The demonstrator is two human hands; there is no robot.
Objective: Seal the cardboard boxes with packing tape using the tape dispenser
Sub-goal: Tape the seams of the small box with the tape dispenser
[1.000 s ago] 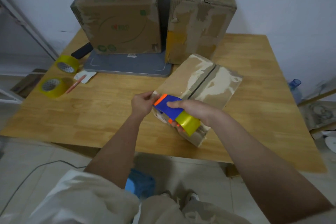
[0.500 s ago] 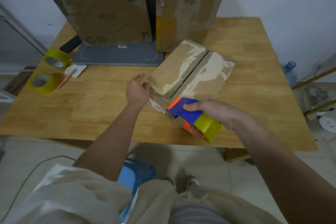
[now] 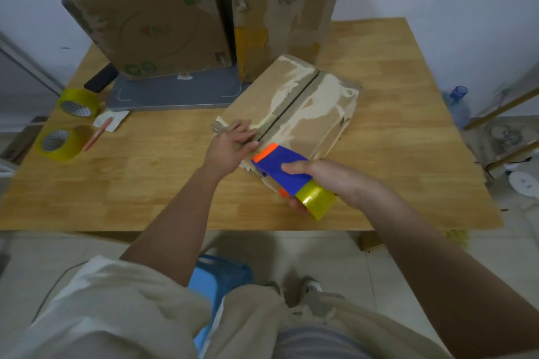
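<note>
R hand (image 3: 335, 181) grips tape dispenser (image 3: 284, 167) — nose aimed up-left along box (image 3: 294, 102) seam; L hand (image 3: 230, 146) flat, fingers relaxed.

Three cardboard boxes (image 3: 287, 109) (image 3: 151, 20) (image 3: 284, 6), two loose tape rolls (image 3: 78, 102) (image 3: 58, 143), one tape dispenser (image 3: 287, 173), one pen (image 3: 97, 133), one grey board (image 3: 175, 93), two hands (image 3: 230, 147) (image 3: 329, 181).

Worn flat cardboard box (image 3: 294, 108) on table, flaps closed; blue-orange tape dispenser (image 3: 281, 167) at near end.
</note>
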